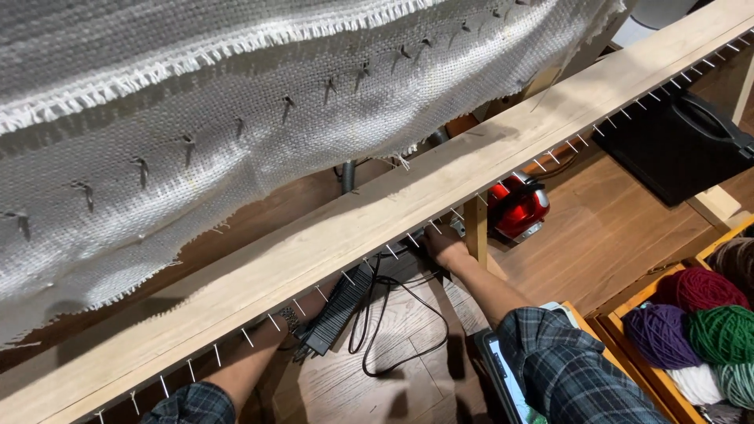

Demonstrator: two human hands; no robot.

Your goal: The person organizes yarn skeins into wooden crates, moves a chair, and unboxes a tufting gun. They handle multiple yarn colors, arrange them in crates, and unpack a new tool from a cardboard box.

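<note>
In the head view, a long wooden beam (377, 228) studded with a row of nails runs slantwise across the picture, and a frayed white woven cloth (236, 118) hangs hooked on nails above it. Both arms, in dark plaid sleeves, reach under the beam toward the wooden floor (605, 235). The right hand (441, 245) shows just below the beam, beside a wooden post (475, 228), its fingers curled down at a black cable (393, 314); whether it grips the cable I cannot tell. The left hand (310, 302) is mostly hidden behind the beam, a metal watch at its wrist, right beside a black ribbed power adapter (338, 310) lying on the floor; its grip cannot be told. A red device (516, 208) sits just past the post, a black case (675, 145) further right, and balls of yarn (699, 318) fill a wooden box at the lower right
</note>
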